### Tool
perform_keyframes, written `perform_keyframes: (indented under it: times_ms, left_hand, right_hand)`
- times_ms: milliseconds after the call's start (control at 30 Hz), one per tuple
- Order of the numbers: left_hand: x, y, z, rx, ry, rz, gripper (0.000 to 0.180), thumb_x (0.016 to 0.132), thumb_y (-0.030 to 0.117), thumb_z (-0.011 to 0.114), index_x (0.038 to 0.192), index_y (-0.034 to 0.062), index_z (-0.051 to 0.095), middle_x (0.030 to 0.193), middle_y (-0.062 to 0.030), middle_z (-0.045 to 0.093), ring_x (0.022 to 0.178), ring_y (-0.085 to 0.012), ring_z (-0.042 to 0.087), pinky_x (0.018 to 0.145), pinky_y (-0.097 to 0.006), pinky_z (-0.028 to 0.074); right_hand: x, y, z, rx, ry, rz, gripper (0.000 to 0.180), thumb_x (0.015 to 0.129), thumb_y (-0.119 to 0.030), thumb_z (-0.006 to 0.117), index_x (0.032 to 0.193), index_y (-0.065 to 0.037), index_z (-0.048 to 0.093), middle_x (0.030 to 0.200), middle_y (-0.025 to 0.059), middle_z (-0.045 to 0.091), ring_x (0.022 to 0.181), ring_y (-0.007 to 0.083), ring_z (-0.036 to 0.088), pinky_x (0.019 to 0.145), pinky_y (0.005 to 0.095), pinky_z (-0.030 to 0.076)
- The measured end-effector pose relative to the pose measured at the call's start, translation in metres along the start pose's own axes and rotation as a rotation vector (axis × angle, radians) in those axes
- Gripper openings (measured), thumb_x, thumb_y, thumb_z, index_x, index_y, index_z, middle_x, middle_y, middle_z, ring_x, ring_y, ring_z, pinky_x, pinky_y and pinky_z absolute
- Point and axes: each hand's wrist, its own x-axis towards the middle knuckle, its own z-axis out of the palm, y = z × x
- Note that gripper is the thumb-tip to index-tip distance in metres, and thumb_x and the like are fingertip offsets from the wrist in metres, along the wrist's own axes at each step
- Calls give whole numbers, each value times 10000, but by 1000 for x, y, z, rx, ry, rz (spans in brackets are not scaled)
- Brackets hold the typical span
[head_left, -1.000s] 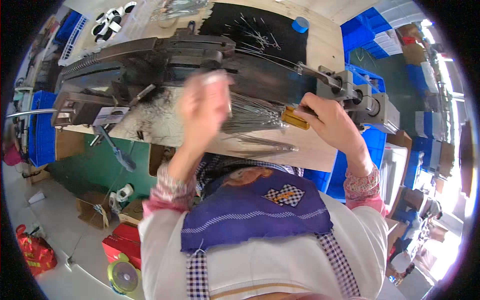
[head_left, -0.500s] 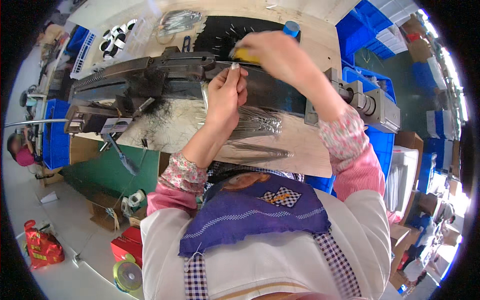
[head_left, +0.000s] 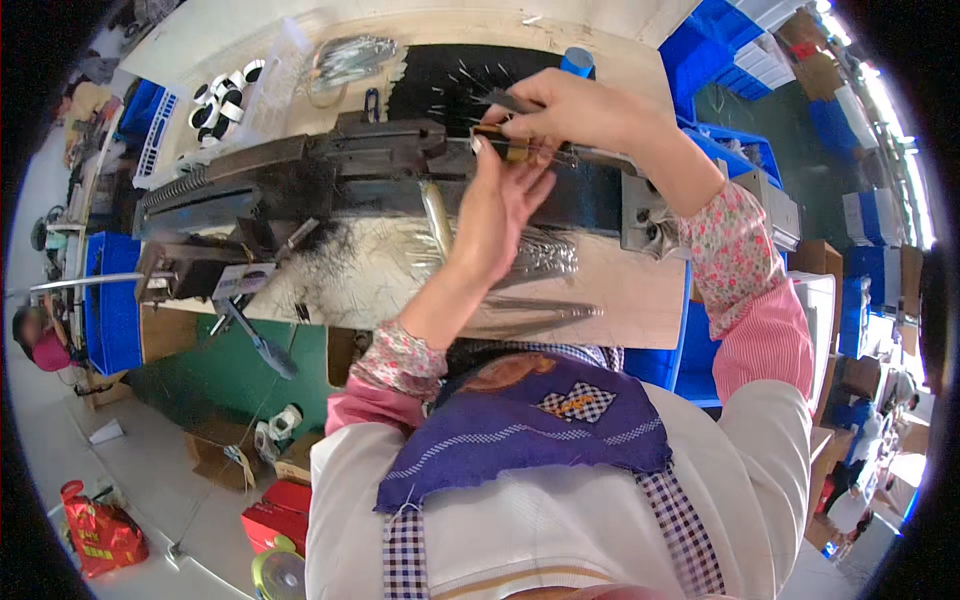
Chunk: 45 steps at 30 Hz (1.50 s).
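Gripping a yellow tool (head_left: 517, 152) above the machine (head_left: 380, 145), the right hand (head_left: 575, 110) has its thumb and fingers closed around it, with a dark strip (head_left: 513, 101) showing at the fingertips. A pale card (head_left: 243, 281) on the machine's near left part and a red bag (head_left: 103, 532) on the floor, printed in yellow, carry the plainest markings; the card is too small to make out. The tool lies under the right hand's fingers and just above the left hand (head_left: 492, 215), whose thumb tip is at the tool's left end. The left fingers are stretched out, loosely apart from the thumb; whether they clamp anything, I cannot tell. One pale, shiny rod (head_left: 435, 215) stands out just left of the left hand. Two bundles of wires lie on the table (head_left: 650, 300): a thick one (head_left: 550, 255) near the left hand and a thin one (head_left: 550, 312) closer to the body. Beyond the machine are one black cloth (head_left: 418, 85) with loose wires (head_left: 470, 75), too many to count, and one blue tub (head_left: 577, 62).
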Motion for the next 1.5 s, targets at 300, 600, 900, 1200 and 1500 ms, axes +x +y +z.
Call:
perform_keyframes:
  times_ms: [300, 600, 900, 1200, 1500]
  left_hand:
    - [-6, 24, -14, -682, 71, -112, 800, 937, 605, 334, 1271, -121, 354, 1356, -235, 409, 1293, -336, 386, 1111, -438, 295]
    - [-22, 31, -4, -486, 131, 6, 705, 959, 570, 325, 1279, -54, 392, 1325, -172, 457, 1276, -267, 413, 1115, -393, 294]
    - [-18, 34, -2, -400, 127, 45, 690, 967, 536, 334, 1251, -89, 402, 1301, -214, 467, 1268, -324, 424, 1119, -417, 296]
    - [-16, 37, -6, -451, 57, -4, 671, 960, 551, 339, 1213, -63, 440, 1245, -181, 507, 1218, -299, 461, 1088, -423, 326]
    - [-24, 38, -15, -440, 109, 40, 627, 984, 494, 301, 1161, -80, 478, 1207, -201, 538, 1207, -314, 474, 1076, -450, 327]
  right_hand:
    - [-37, -13, 42, -969, 566, -498, 377, 718, -66, 619, 1093, -31, 638, 962, 149, 533, 909, 307, 542, 792, 407, 472]
    - [-13, -9, 34, -565, 517, -404, 117, 781, -135, 656, 872, -79, 703, 749, 73, 605, 760, 266, 611, 724, 371, 457]
    - [-13, -10, 39, -777, 588, -519, 118, 754, -139, 664, 863, -116, 703, 750, 42, 598, 778, 231, 607, 730, 405, 439]
    - [-22, -21, 35, -698, 602, -602, 129, 794, -146, 634, 904, -83, 655, 788, 64, 609, 788, 261, 622, 718, 367, 490]
    - [-41, -32, 63, -1005, 527, -223, 295, 847, -88, 553, 1137, -36, 557, 740, 163, 640, 671, 346, 636, 585, 440, 497]
